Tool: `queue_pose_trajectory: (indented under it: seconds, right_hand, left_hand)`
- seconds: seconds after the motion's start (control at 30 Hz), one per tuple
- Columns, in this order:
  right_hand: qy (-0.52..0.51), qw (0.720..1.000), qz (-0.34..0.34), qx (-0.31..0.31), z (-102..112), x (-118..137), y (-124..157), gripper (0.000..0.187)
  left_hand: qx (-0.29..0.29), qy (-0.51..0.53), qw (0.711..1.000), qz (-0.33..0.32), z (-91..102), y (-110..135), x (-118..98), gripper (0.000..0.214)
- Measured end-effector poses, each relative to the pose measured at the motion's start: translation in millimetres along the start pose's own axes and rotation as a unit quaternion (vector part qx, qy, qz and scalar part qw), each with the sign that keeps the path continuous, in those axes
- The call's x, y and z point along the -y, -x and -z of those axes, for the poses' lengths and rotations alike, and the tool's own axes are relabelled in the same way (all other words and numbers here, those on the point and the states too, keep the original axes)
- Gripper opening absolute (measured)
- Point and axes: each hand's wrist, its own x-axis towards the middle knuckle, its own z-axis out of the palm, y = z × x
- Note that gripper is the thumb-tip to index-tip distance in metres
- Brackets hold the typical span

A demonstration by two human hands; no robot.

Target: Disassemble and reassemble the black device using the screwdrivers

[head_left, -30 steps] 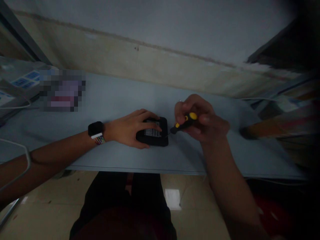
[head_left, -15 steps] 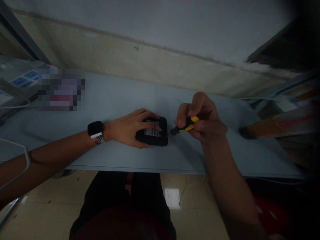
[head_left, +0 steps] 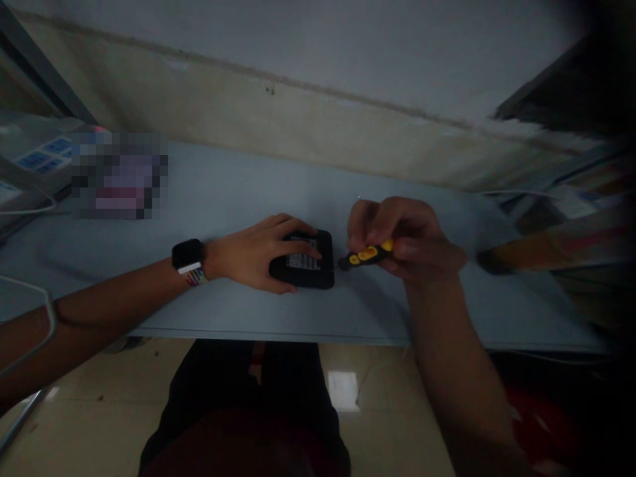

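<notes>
A small black box with a white label point(head_left: 304, 260) lies on the pale blue table point(head_left: 223, 199). My left hand point(head_left: 258, 252) rests over its left side, fingers laid across the top and thumb against the near edge, holding it down. My right hand point(head_left: 405, 238) is closed around a yellow-and-black screwdriver point(head_left: 365, 255). The screwdriver lies nearly level, its tip at the box's right edge. A dark watch point(head_left: 187, 260) sits on my left wrist.
A blurred-out object point(head_left: 119, 175) and a grey device with blue stickers point(head_left: 34, 165) sit at the far left of the table. Papers and a brownish object point(head_left: 546, 252) lie at the right. A white cable point(head_left: 30, 324) loops at the left. Wall runs behind.
My right hand has lowered and tilted the screwdriver from steep to almost level, its tip staying at the box's right edge. My left hand has kept still on the box.
</notes>
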Motion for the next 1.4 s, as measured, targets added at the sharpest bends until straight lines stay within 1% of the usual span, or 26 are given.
queue_pose_trajectory:
  seconds: [0.17,0.37,0.47,0.53,0.6,0.67,0.73,0.87,1.0,1.03,1.07,1.13,1.2,1.27,1.33,1.4]
  right_hand:
    - [0.022,0.999,0.01,-0.036,0.5,-2.5,-0.7,0.011]
    - [0.009,0.999,0.024,-0.046,2.2,-9.3,0.7,0.01]
    - [0.008,0.999,0.019,-0.049,4.0,-12.2,0.8,0.013]
    - [0.017,0.998,0.019,-0.065,5.4,-14.4,-0.1,0.019]
    - [0.027,0.996,0.03,-0.081,6.4,-17.0,-1.3,0.022]
    - [0.029,0.994,0.054,-0.087,6.8,-19.5,-2.1,0.022]
    - [0.029,0.994,0.062,-0.09,6.1,-21.1,-2.4,0.02]
    - [0.026,0.992,0.03,-0.121,4.5,-21.0,-1.6,0.025]
    - [0.002,0.993,0.001,-0.116,8.7,-18.0,-1.6,0.027]
    - [-0.009,0.992,-0.006,-0.125,10.5,-16.6,-1.7,0.028]
    - [-0.02,0.989,-0.012,-0.146,12.3,-14.9,-1.9,0.03]
    - [-0.042,0.976,-0.02,-0.215,15.2,-11.1,-2.3,0.036]
    - [-0.04,0.954,-0.029,-0.294,17.1,-8.1,-2.6,0.041]
    - [-0.02,0.932,-0.038,-0.359,19.4,-7.9,-2.9,0.042]
    - [-0.007,0.916,-0.044,-0.399,23.9,-11.4,-3.2,0.037]
    - [-0.011,0.906,-0.053,-0.42,31.3,-18.5,-3.2,0.033]
  left_hand:
    - [0.004,-0.005,1.0,-0.004,-0.2,0.4,0.7,0.069]
    - [-0.004,0.005,1.0,-0.001,-0.8,0.7,1.0,0.068]
    - [-0.006,0.008,1.0,-0.003,-1.7,1.1,1.8,0.068]
    - [-0.004,0.004,1.0,-0.007,-1.8,1.2,2.0,0.069]
    - [-0.002,0.0,1.0,-0.008,-1.7,1.2,1.8,0.067]
    - [-0.002,-0.001,1.0,-0.003,-1.5,1.1,1.2,0.066]
    - [0.0,-0.002,1.0,0.0,-1.4,1.0,0.5,0.066]
    - [-0.001,-0.005,1.0,0.0,-1.1,1.1,-0.3,0.067]
    - [0.008,-0.003,1.0,0.005,0.3,0.9,-0.5,0.068]
    - [0.009,-0.004,1.0,0.006,0.7,0.8,-0.5,0.068]
    - [0.011,-0.005,1.0,0.006,1.1,0.7,-0.5,0.068]
    - [0.012,-0.008,1.0,0.006,1.6,0.6,-0.5,0.067]
    - [0.01,-0.007,1.0,0.007,1.9,0.7,-0.7,0.066]
    - [0.007,-0.006,1.0,0.006,1.9,1.1,-0.9,0.064]
    - [0.005,-0.003,1.0,0.007,1.9,1.5,-0.8,0.066]
    - [0.005,0.001,1.0,0.009,2.0,1.9,-0.2,0.07]
